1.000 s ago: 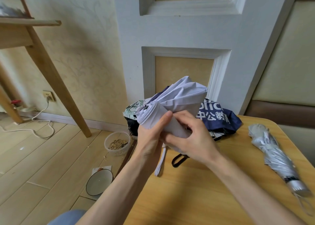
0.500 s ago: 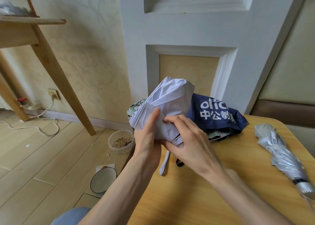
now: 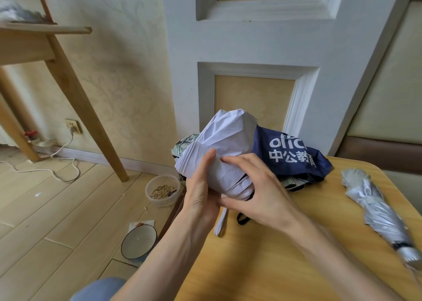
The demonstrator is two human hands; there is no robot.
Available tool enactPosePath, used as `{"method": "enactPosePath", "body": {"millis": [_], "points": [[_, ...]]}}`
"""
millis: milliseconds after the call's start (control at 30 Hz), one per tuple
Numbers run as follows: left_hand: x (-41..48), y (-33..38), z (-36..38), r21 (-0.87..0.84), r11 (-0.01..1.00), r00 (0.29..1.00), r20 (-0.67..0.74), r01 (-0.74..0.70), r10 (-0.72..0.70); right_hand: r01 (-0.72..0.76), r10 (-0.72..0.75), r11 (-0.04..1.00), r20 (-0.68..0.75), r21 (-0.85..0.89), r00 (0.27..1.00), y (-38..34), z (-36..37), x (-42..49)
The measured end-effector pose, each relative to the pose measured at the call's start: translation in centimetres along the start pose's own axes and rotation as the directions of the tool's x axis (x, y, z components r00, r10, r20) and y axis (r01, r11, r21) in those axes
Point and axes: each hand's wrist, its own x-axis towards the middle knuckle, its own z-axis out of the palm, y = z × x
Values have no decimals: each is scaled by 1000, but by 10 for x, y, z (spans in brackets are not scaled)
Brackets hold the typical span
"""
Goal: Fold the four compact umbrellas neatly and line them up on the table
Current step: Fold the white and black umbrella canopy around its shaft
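Note:
A pale lilac-white umbrella [image 3: 228,145] is held above the far left corner of the wooden table [image 3: 285,255], its canopy bunched and half rolled. My left hand [image 3: 201,193] grips it from the left, fingers wrapped round the folds. My right hand [image 3: 258,191] holds the roll from the right, thumb under it and fingers over the cloth. Its white strap [image 3: 221,221] dangles down. Behind it lies a navy umbrella [image 3: 290,154] with white lettering, loose, and under that a floral one [image 3: 185,144], mostly hidden. A silver umbrella [image 3: 374,209] lies folded at the right edge.
The table stands against a white panelled wall [image 3: 262,45]. On the floor to the left are a plastic tub of grain [image 3: 162,191], a dark-rimmed bowl [image 3: 138,241], a white cable [image 3: 57,170] and the leg of a wooden table [image 3: 75,90].
Both hands have turned the white umbrella, and its canopy is wound tighter and more upright. My right hand has shifted from over the folds to the roll's right side.

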Motion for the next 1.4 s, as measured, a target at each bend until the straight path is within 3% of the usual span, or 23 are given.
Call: {"method": "enactPosePath", "body": {"millis": [67,133,300,467,533,600,667,800,867,933,967,1033,1100,1267,1400], "points": [[0,2,0,-16,1000,1000,3,-5,5,47,-50,989,-18,-140,999,-3,7,-4],[-1,6,-1,-36,999,998,49,-35,36,49,-56,988,-48,-146,997,-3,11,-3],[4,-2,-6,83,980,967,196,-183,163,-68,78,959,-25,275,997,-9,8,3],[14,-3,-9,245,934,965,93,-262,246,-139,105,930,116,341,988,-14,-5,3],[20,2,-14,316,905,959,90,-284,270,-144,187,927,-96,345,978,-9,-18,5],[23,6,-16,396,864,951,114,-310,289,-151,297,918,-385,366,874,1,-31,6],[22,10,-17,443,840,949,164,-315,270,-188,355,912,-472,365,807,4,-41,7],[23,17,-19,496,821,956,215,-282,199,-197,317,883,-230,426,920,8,-61,2],[23,21,-21,491,832,961,220,-259,169,-201,283,910,-190,363,940,13,-68,-3],[22,24,-22,481,843,962,233,-242,143,-270,345,898,-175,347,922,20,-73,-7],[22,25,-22,478,846,963,232,-236,137,-340,427,849,-146,404,892,21,-74,-8],[23,25,-22,473,850,965,225,-230,136,-501,600,619,47,605,799,22,-73,-9],[24,25,-21,475,848,965,218,-233,143,-569,608,468,221,676,763,21,-70,-10],[26,28,-24,474,848,962,236,-236,135,-500,618,266,252,824,745,14,-55,3],[32,27,-26,507,826,966,198,-244,164,-461,623,2,360,887,695,8,-48,13]]}}
